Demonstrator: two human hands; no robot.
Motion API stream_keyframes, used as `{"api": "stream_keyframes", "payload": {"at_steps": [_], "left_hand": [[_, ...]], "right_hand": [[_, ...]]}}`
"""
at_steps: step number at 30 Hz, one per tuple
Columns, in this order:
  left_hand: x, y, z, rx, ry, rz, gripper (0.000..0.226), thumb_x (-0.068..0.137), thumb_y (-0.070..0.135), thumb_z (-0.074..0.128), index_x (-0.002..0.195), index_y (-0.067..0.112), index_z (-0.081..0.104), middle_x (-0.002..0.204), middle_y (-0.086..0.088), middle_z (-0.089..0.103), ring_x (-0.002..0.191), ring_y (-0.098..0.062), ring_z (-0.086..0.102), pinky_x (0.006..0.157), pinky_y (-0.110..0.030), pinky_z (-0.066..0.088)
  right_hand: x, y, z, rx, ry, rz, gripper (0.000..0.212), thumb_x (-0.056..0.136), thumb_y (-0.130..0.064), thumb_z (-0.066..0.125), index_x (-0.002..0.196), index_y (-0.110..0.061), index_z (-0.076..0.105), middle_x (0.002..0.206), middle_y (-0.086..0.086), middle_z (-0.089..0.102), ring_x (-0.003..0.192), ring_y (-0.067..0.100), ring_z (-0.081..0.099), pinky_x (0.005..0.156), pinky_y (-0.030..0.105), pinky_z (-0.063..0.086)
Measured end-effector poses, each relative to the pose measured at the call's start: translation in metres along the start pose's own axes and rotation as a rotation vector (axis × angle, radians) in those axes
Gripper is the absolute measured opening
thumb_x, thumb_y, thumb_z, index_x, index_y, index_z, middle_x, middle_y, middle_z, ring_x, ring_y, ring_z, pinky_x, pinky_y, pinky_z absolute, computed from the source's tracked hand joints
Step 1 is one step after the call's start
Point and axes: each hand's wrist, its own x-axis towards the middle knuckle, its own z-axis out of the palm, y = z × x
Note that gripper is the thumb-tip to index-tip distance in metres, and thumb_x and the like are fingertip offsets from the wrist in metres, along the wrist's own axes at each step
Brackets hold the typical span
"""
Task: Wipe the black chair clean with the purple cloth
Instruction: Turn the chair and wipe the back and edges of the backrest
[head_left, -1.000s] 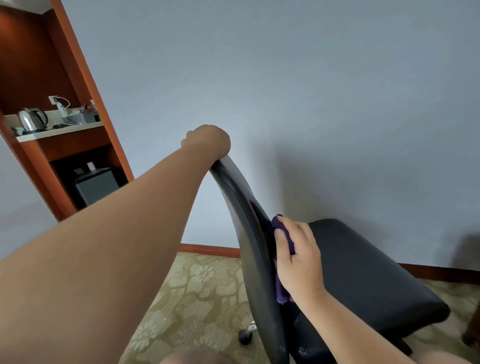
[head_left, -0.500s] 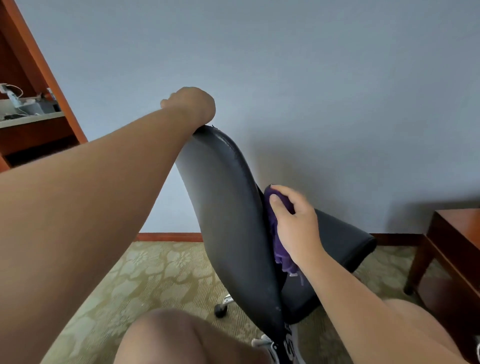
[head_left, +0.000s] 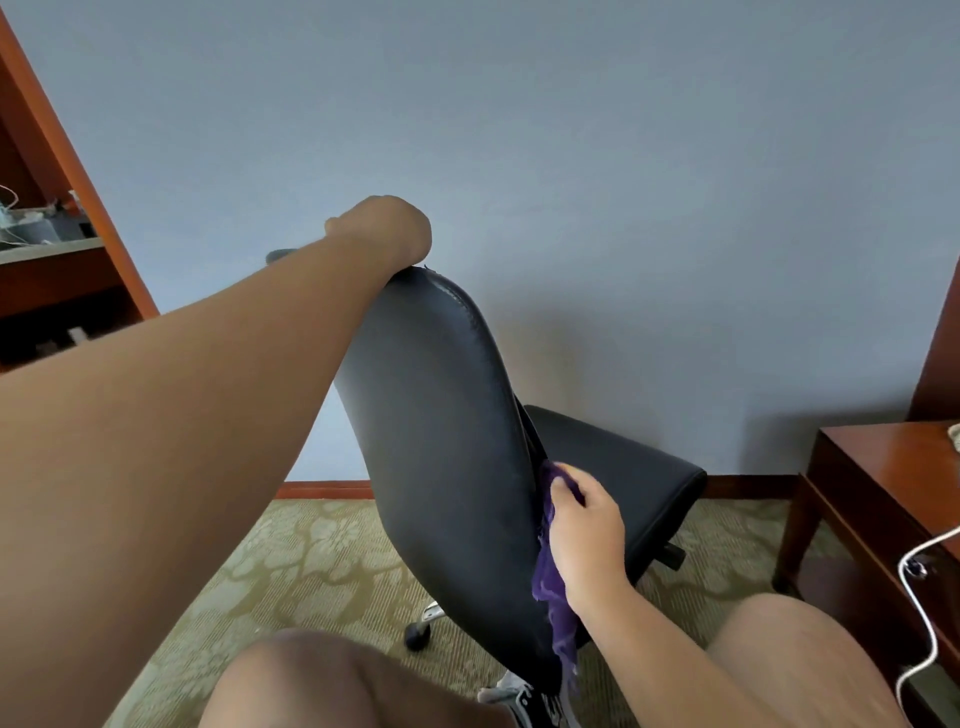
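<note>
Sliding lower down the backrest edge of the black chair (head_left: 436, 415) than a moment ago, the right grip (head_left: 584, 540) presses the bunched purple cloth (head_left: 558, 608) there, left grip (head_left: 387, 228) clamped over the top; seat probably next.

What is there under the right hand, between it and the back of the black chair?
The crumpled purple cloth lies under the right hand, held against the backrest of the black padded chair; its lower end hangs out below. The backrest's front face there is covered.
</note>
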Motion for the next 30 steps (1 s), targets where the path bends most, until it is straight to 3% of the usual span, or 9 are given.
{"api": "stream_keyframes", "payload": {"at_steps": [2, 4, 7, 9, 11, 13, 16, 20, 30], "left_hand": [[-0.006, 0.013, -0.003, 0.079, -0.028, 0.025, 0.022, 0.089, 0.004, 0.035, 0.071, 0.003, 0.048, 0.093, -0.012, 0.053, 0.084, -0.031, 0.053, 0.086, -0.042, 0.040], [-0.013, 0.023, -0.002, 0.143, -0.055, 0.104, 0.024, 0.086, 0.007, 0.034, 0.089, 0.000, 0.057, 0.116, -0.016, 0.057, 0.115, -0.039, 0.052, 0.099, -0.053, 0.039], [-0.026, 0.040, -0.002, 0.023, 0.011, 0.140, 0.042, 0.086, 0.015, 0.035, 0.118, 0.005, 0.060, 0.127, -0.017, 0.056, 0.121, -0.041, 0.050, 0.101, -0.058, 0.040], [-0.040, 0.054, -0.002, 0.064, -0.033, 0.136, 0.044, 0.077, 0.009, 0.033, 0.113, 0.004, 0.058, 0.128, -0.019, 0.052, 0.122, -0.044, 0.045, 0.102, -0.061, 0.034], [-0.052, 0.067, -0.001, 0.081, -0.063, 0.108, 0.041, 0.070, 0.006, 0.030, 0.104, 0.007, 0.054, 0.131, -0.017, 0.047, 0.126, -0.042, 0.036, 0.103, -0.062, 0.024], [-0.060, 0.078, -0.001, 0.060, -0.043, 0.133, 0.031, 0.067, 0.009, 0.030, 0.091, 0.011, 0.050, 0.128, -0.012, 0.049, 0.125, -0.037, 0.036, 0.104, -0.060, 0.020], [-0.066, 0.091, 0.006, 0.030, 0.007, 0.206, 0.031, 0.068, 0.014, 0.033, 0.092, 0.013, 0.052, 0.116, -0.007, 0.055, 0.120, -0.035, 0.042, 0.105, -0.057, 0.019], [-0.073, 0.107, 0.009, 0.020, 0.028, 0.255, 0.020, 0.066, 0.016, 0.033, 0.077, 0.017, 0.050, 0.088, -0.002, 0.054, 0.093, -0.030, 0.045, 0.097, -0.050, 0.025], [-0.075, 0.121, 0.009, 0.098, 0.014, 0.353, 0.023, 0.065, 0.012, 0.031, 0.073, 0.017, 0.052, 0.083, 0.000, 0.052, 0.070, -0.022, 0.044, 0.076, -0.045, 0.024]], "right_hand": [[-0.003, -0.035, 0.002, 0.103, 0.059, 0.018, 0.021, 0.099, -0.026, 0.055, 0.106, -0.037, 0.071, 0.113, -0.009, 0.066, 0.107, 0.015, 0.063, 0.101, 0.043, 0.050], [-0.005, -0.076, 0.002, 0.257, 0.091, 0.021, 0.020, 0.097, -0.026, 0.056, 0.100, -0.038, 0.072, 0.109, -0.008, 0.069, 0.103, 0.018, 0.065, 0.098, 0.041, 0.053], [0.003, -0.125, -0.011, 0.460, 0.050, 0.020, 0.039, 0.081, -0.019, 0.051, 0.115, -0.021, 0.071, 0.105, 0.004, 0.072, 0.099, 0.032, 0.065, 0.091, 0.039, 0.052], [0.007, -0.136, -0.022, 0.523, 0.003, -0.009, 0.060, 0.066, -0.020, 0.045, 0.119, -0.034, 0.069, 0.092, -0.015, 0.070, 0.086, 0.015, 0.065, 0.075, 0.030, 0.052], [0.008, -0.125, -0.031, 0.381, 0.000, -0.157, 0.073, 0.072, -0.018, 0.045, 0.140, -0.041, 0.052, 0.112, -0.026, 0.066, 0.099, 0.002, 0.063, 0.085, 0.026, 0.054], [0.010, -0.099, -0.038, -0.059, 0.036, -0.361, 0.067, 0.093, -0.017, 0.045, 0.155, -0.038, 0.026, 0.148, -0.016, 0.045, 0.132, 0.009, 0.046, 0.110, 0.034, 0.040], [0.025, -0.044, -0.052, -0.450, 0.141, -0.420, 0.058, 0.105, -0.024, 0.039, 0.157, -0.027, 0.017, 0.153, 0.000, 0.039, 0.139, 0.022, 0.039, 0.115, 0.045, 0.034], [0.040, 0.010, -0.071, -0.495, 0.146, -0.398, 0.055, 0.103, -0.022, 0.043, 0.154, -0.022, 0.023, 0.143, 0.000, 0.046, 0.131, 0.021, 0.046, 0.108, 0.037, 0.038], [0.038, 0.079, -0.101, -0.519, 0.005, -0.228, 0.052, 0.105, -0.020, 0.040, 0.155, -0.021, 0.026, 0.137, -0.001, 0.042, 0.130, 0.015, 0.047, 0.101, 0.019, 0.035]]}}
